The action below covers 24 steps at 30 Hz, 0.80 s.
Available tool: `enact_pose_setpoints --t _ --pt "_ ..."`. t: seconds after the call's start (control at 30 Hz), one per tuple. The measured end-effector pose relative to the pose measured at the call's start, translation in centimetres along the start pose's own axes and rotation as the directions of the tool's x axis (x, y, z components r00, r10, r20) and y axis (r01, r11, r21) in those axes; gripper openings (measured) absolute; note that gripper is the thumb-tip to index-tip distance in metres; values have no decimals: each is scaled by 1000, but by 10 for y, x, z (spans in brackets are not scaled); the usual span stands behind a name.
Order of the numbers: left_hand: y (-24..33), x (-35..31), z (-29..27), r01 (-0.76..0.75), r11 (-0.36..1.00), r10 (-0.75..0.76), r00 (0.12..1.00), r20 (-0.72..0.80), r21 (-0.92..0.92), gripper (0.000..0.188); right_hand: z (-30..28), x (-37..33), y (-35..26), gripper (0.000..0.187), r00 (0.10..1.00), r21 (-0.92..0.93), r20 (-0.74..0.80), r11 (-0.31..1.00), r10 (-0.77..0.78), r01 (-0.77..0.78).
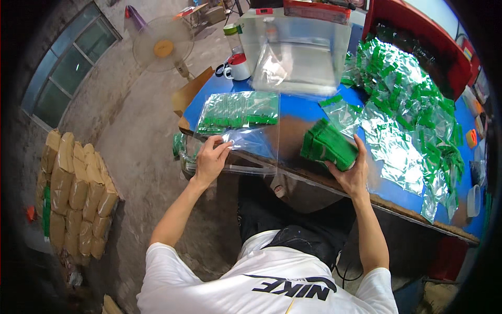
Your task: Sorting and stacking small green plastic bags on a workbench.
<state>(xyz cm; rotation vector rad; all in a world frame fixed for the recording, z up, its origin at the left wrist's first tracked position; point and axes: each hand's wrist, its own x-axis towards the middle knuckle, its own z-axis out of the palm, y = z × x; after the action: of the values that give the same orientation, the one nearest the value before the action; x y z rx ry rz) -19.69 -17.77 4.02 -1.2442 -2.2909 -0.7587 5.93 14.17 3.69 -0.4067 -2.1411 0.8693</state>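
Observation:
My right hand (351,175) grips a thick stack of green packets (329,144) above the table's near edge, fingers and thumb wrapped about its right end. To the left, my left hand (210,158) pinches the near part of a large clear plastic bag (251,144) that lies over the table edge. Inside that bag, at its far end, a row of green packets (238,111) lies side by side. Between the bagged row and my left fingers the film is loose and wrinkled.
A big heap of green and clear packets (402,104) covers the table's right side. Flat clear bags (295,65) lie at the back, beside a white mug (238,68) and a green-lidded bottle (231,34). On the floor stand a fan (163,48) and stacked brown packages (78,193).

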Motion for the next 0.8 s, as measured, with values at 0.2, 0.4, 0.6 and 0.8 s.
enact_pose_setpoints --t 0.2,0.4,0.6,0.8 --pt "70 30 37 -52 993 62 994 87 -104 13 -5 22 -4 82 954 590 25 766 300 -256" --pt "107 57 82 152 921 -41 953 299 -359 16 -3 11 -4 72 776 840 531 -93 341 -534" --pt "113 83 59 338 829 -256 937 236 -444 17 -7 37 -1 56 540 349 728 450 422 -822" --pt "152 99 47 68 971 -65 998 22 -231 10 8 72 -18 44 451 214 776 487 442 -847"
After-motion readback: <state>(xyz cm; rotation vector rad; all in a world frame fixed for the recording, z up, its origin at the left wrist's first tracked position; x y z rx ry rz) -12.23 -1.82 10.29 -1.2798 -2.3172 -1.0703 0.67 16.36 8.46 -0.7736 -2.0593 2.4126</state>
